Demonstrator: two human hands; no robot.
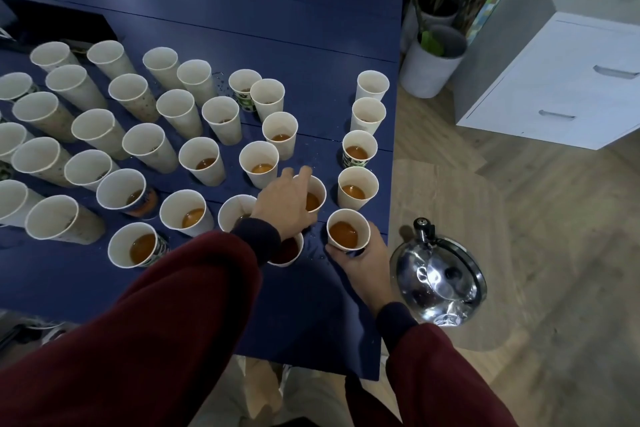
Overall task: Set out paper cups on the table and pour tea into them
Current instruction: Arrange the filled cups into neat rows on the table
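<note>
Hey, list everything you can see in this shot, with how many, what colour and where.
Paper cups: more than thirty, white, a few with green print, standing across the table; nearer ones hold amber tea.
Table: one, dark blue, left and middle.
Kettle: one, shiny steel, just off the table's right edge on a pale wooden surface.
Potted plants: at least two, white pots, top right of centre.
Drawer cabinet: one, white, far right.
Sleeves: two, dark red, bottom.
Left hand: one, over a tea cup; grip hidden.
Right hand: one, gripping the front-right cup.
</note>
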